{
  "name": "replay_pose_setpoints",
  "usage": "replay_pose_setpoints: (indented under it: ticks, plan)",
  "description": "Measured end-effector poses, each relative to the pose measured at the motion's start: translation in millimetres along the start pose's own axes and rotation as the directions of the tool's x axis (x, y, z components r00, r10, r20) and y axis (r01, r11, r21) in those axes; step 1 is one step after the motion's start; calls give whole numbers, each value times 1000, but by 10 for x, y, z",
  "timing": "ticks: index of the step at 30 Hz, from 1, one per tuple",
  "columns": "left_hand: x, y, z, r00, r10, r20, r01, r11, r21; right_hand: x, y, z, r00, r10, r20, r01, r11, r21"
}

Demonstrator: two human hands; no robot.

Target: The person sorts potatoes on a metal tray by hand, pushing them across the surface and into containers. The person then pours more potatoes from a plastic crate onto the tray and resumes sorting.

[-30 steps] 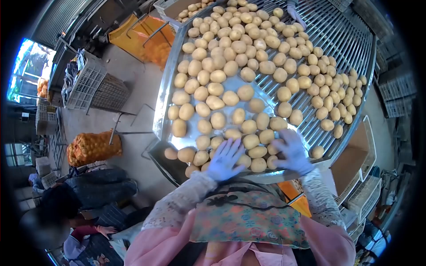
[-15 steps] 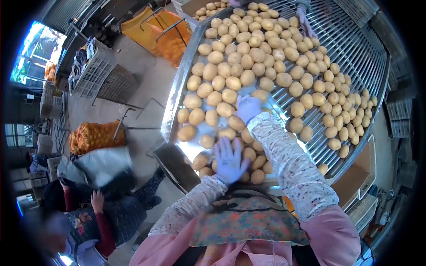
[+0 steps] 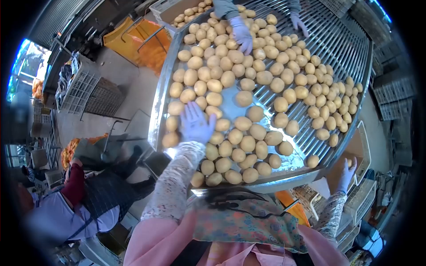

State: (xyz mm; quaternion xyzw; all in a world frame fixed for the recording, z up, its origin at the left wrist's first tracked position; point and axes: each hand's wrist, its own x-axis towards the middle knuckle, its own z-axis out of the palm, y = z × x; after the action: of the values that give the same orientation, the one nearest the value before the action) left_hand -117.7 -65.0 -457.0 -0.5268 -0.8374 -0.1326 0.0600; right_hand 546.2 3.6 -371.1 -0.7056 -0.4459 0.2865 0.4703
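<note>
My left hand (image 3: 197,125), in a pale purple glove, lies with stretched fingers over the potatoes (image 3: 247,142) at the left side of the metal sorting table (image 3: 156,116). It touches several of them and its palm hides some. Beyond the table's right front corner, my right hand (image 3: 344,178), gloved alike, is raised beside an open brown box (image 3: 358,146). A small potato (image 3: 349,162) shows between its thumb and fingers. Potatoes lie on the smooth plate and on the bar grate (image 3: 348,57).
Across the table, a co-worker's gloved hand (image 3: 242,36) reaches over the potatoes, and another gloved hand (image 3: 299,24) is near the grate. At left, a person in a dark apron (image 3: 104,188) bends by an orange sack (image 3: 69,153). Plastic crates (image 3: 91,88) stand behind.
My right hand has left the table and moved right to beside the brown box. My left hand has shifted left and farther over the table. A co-worker's hand has reached in from the far side.
</note>
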Motion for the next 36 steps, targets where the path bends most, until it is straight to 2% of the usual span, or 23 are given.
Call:
replay_pose_setpoints:
  ticks: [1,3,4,5,6,7,9,11,13,14,16,17,18,19,21,22,23,25,26,29,31,32,36]
  plan:
    - [-104,188,159,976,120,-180,-133,989,-60,218,567,-449,956,-291,-15,181,632,-754]
    - [-242,699,-239,945,323,47,-307,929,-208,-359,-531,341,919,-379,105,329,594,-734]
    - [-389,803,-440,922,369,115,-331,907,-259,-458,-648,687,936,-175,306,275,906,-321]
    - [-559,855,-570,893,414,175,-349,885,-309,-736,-828,1104,814,-380,440,574,647,-502]
    - [-772,764,-564,852,498,162,-421,835,-354,-888,-775,1423,665,-456,591,742,496,-452]
    - [-980,591,-569,804,577,145,-487,779,-395,-1203,-1040,1729,576,-394,716,801,444,-400]
    - [-1267,189,-893,740,637,216,-475,722,-503,-1673,-1254,2287,309,-227,924,784,611,-112]
    - [-1335,-315,-1008,734,568,373,-439,815,-379,-2219,-1050,2683,303,-486,820,934,324,-153]
    - [-1043,-648,-1127,844,213,493,-122,970,-209,-2459,-912,3127,265,-502,823,923,379,-65]
    - [-929,-677,-1066,848,205,489,-115,972,-207,-2517,-986,3229,256,-505,824,926,374,-58]
    - [-786,-768,-777,987,113,111,-109,993,-42,-2527,-1161,3400,152,-563,812,907,406,112]
    - [-826,-639,-474,991,127,38,-127,992,11,-2372,-1242,3479,141,-567,812,911,396,119]
    - [-860,-136,-481,983,-55,177,66,996,-58,-2109,-1337,3561,163,-364,917,679,716,164]
    - [-904,216,-512,982,-71,173,82,995,-62,-1816,-1462,3660,93,-150,984,350,930,109]
    - [-1047,727,-596,973,78,219,-12,958,-288,-1250,-1898,3858,356,-399,845,333,899,285]
    - [-1115,815,-654,960,156,233,-53,917,-395,-882,-1918,4098,372,-594,714,672,703,235]
    - [-1131,793,-724,960,150,236,-47,919,-391,-549,-2062,4207,271,-594,757,838,532,118]
    - [-1091,630,-820,819,448,359,-231,829,-510,137,-2016,4748,366,-487,793,829,558,-41]
    - [-1071,502,-789,880,426,212,-233,775,-587,195,-2012,4885,364,-489,792,829,559,-36]
    - [-879,69,-921,926,349,143,-185,750,-635,203,-1968,5100,416,-254,873,835,487,-256]
    - [-666,-222,-949,939,284,194,-106,776,-622,97,-1848,5110,357,-292,887,863,466,-194]
    - [-555,-269,-876,968,204,143,-90,824,-560,70,-1775,5044,300,-196,933,859,480,-176]
    - [-188,126,-766,982,69,175,-5,940,-340,-538,-1718,4437,157,-299,941,810,584,50]
